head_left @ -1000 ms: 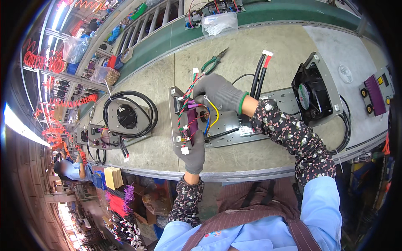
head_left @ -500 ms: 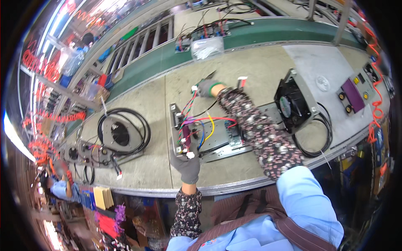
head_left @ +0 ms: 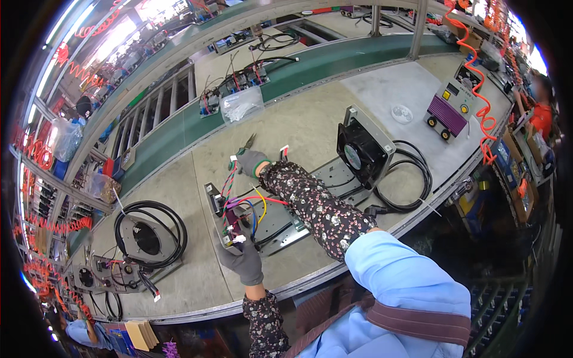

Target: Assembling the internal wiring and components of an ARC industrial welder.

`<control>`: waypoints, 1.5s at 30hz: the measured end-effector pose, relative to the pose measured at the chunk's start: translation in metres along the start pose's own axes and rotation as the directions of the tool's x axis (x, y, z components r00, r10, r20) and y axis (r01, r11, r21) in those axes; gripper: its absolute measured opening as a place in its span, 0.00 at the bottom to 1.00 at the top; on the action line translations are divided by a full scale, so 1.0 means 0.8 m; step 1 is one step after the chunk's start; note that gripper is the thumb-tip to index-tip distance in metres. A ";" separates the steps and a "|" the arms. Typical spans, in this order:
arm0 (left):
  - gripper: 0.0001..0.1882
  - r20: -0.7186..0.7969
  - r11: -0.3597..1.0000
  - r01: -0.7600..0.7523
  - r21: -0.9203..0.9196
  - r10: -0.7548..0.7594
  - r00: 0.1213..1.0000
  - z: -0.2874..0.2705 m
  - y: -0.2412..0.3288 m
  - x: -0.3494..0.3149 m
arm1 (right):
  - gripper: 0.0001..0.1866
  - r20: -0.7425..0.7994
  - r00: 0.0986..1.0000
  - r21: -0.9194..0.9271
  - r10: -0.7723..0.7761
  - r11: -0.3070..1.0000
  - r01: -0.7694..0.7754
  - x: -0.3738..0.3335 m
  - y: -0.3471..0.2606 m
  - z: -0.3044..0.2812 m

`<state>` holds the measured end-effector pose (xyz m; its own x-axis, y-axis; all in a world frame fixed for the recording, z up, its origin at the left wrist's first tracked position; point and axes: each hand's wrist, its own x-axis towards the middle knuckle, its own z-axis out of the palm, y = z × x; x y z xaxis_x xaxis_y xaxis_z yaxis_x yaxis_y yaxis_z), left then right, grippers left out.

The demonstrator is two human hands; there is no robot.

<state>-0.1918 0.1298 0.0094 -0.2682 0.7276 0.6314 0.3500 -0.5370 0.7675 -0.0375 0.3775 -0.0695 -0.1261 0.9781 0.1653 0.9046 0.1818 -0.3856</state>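
Note:
My gloved left hand (head_left: 245,265) is closed on the near end of a small upright panel (head_left: 210,192) with a purple part, beside a white plug (head_left: 239,238). Beyond it, my gloved right hand (head_left: 250,162) grips dark pliers (head_left: 250,142), their tips pointing away from me. Next to its fingers is a white connector (head_left: 233,159) on red, green and black twisted wires (head_left: 228,182). Yellow, blue and red wires (head_left: 261,206) run from the panel over a flat metal chassis plate (head_left: 292,235). My right forearm covers part of that plate. A black fan (head_left: 353,154) stands in a bracket at its right end.
Coiled black cable (head_left: 427,179) lies right of the fan. A purple-fronted panel (head_left: 447,113) and a small clear dish (head_left: 401,113) sit farther right. Another fan unit with coiled cable (head_left: 182,238) is on the left. A bag of parts (head_left: 242,104) rests on the green strip (head_left: 310,71).
The view has swung right, so the bench appears shifted left and tilted. Both hands keep nearly the same places by the panel, and the pliers' tips now show more clearly.

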 end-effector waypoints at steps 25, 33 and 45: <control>0.22 0.014 0.973 -0.094 0.212 0.093 0.996 -0.031 0.028 0.018 | 0.17 -0.841 0.473 0.283 0.263 0.959 -0.031 -0.495 0.068 -0.256; 0.44 -0.145 0.920 0.250 0.302 -0.215 0.966 -0.035 0.016 -0.069 | 0.27 -0.496 0.617 0.131 0.610 0.755 -0.642 -0.669 0.216 -0.193; 0.32 0.222 0.606 -0.127 0.786 -0.084 0.971 -0.076 -0.027 -0.202 | 0.20 -0.597 0.548 -0.036 0.586 0.663 -0.748 -0.634 0.168 -0.174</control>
<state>-0.2106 -0.0020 -0.1026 -0.0910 0.8466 0.5244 0.9511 -0.0822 0.2978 0.2049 -0.1081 -0.0791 0.7038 0.5826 0.4064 0.7088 -0.6142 -0.3469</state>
